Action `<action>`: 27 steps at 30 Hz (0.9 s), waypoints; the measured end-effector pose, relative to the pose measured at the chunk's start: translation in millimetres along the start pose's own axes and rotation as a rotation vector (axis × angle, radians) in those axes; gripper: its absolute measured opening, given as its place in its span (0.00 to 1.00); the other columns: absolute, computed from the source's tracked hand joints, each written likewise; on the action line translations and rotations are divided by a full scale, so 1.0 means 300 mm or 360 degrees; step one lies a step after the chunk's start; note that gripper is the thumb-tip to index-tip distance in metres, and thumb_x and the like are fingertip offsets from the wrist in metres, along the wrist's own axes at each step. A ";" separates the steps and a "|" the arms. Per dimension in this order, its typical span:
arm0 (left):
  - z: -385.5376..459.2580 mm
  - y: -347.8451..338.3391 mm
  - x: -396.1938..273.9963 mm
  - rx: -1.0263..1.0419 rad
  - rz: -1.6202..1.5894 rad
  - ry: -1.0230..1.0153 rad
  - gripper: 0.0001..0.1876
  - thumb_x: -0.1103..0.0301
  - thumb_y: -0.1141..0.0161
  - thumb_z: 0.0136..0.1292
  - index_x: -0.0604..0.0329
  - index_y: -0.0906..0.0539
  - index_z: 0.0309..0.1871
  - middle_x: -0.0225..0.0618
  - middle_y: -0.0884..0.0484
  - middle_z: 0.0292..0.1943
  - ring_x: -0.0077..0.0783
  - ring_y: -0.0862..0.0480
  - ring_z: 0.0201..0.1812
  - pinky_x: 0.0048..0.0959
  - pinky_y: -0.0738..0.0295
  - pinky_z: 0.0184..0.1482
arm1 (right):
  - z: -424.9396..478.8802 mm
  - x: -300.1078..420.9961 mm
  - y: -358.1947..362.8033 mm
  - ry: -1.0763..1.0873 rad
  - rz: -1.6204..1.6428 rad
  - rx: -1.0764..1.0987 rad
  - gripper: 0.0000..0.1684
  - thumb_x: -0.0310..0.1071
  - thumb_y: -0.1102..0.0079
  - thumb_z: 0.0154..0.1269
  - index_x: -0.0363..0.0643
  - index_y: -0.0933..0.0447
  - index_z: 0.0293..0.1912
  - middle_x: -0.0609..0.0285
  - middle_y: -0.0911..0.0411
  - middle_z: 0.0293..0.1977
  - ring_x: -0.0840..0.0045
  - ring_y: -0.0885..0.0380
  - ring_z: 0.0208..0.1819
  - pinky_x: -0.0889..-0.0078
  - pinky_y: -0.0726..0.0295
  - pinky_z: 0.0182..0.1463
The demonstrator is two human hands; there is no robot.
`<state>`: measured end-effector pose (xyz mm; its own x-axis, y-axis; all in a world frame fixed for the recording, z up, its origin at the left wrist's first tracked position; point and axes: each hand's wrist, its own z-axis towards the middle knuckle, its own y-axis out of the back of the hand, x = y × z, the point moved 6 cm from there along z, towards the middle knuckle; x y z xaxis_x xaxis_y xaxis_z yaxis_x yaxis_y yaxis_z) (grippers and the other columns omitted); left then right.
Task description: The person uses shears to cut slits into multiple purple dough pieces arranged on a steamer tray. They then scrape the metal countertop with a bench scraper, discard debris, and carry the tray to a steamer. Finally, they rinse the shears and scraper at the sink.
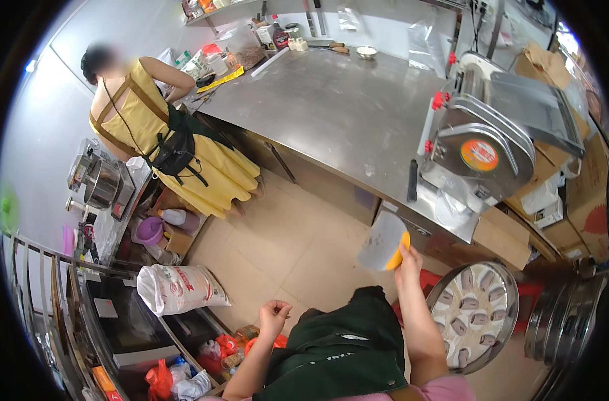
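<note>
My right hand (409,256) grips a dough scraper (384,241) by its yellow edge, and the scraper's wide greyish blade points up and left. The scraper is held in the air over the floor, just off the front of the steel worktable (314,125). Over the floor to the left of my dark green apron (339,341) is my left hand (275,315), its fingers curled in; whether something small is between them cannot be told. Beside my right forearm stands a round steamer tray (510,306) with several pieces of shaped dough on it.
A dough sheeter (480,145) stands on the table's right end. A co-worker in a yellow dress (184,145) stands at the far left end. A white woven sack (184,289) lies at the lower left, near a steel mixer (103,184). Stacked steamers (560,321) stand at the right.
</note>
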<state>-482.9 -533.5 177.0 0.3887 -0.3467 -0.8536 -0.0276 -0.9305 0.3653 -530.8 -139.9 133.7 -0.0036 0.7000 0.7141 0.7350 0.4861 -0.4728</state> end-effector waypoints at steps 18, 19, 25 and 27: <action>0.829 -0.027 -0.348 -0.0203 -0.0198 0.0018 0.08 0.76 0.44 0.62 0.72 0.19 0.40 0.41 0.17 0.30 0.25 0.18 0.28 0.23 0.21 0.32 | 0.831 0.276 -1.085 0.1279 -0.2010 -0.0032 0.14 0.35 0.42 0.57 0.38 0.24 0.42 0.51 0.23 0.28 0.68 0.23 0.28 0.67 0.26 0.35; 0.882 -0.037 -0.395 -0.0213 -0.0154 -0.0024 0.10 0.77 0.44 0.61 0.71 0.20 0.44 0.41 0.18 0.35 0.26 0.18 0.30 0.23 0.21 0.34 | 0.844 0.268 -1.027 0.1253 -0.1839 -0.0021 0.14 0.34 0.42 0.58 0.38 0.24 0.43 0.53 0.23 0.27 0.70 0.24 0.27 0.68 0.26 0.34; 1.325 -0.097 -0.603 -0.0200 0.0593 -0.0553 0.22 0.73 0.39 0.58 0.65 0.29 0.56 0.51 0.30 0.53 0.46 0.26 0.53 0.36 0.27 0.50 | 0.675 0.182 -0.535 0.0920 -0.1368 -0.0498 0.14 0.29 0.49 0.65 0.32 0.29 0.49 0.60 0.26 0.37 0.81 0.29 0.36 0.79 0.29 0.43; 1.488 -0.102 -0.720 -0.0403 0.0742 -0.0912 0.23 0.72 0.39 0.58 0.65 0.30 0.56 0.52 0.34 0.57 0.54 0.32 0.58 0.43 0.35 0.58 | 0.605 0.146 -0.448 0.0993 -0.1354 -0.0679 0.16 0.29 0.47 0.65 0.30 0.30 0.49 0.59 0.26 0.37 0.80 0.28 0.38 0.78 0.29 0.44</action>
<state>-977.3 -482.9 184.4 -0.1498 -0.7664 -0.6247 0.1667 -0.6423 0.7481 -752.8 -79.7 134.8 -0.3612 -0.2124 0.9080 0.8266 0.3777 0.4172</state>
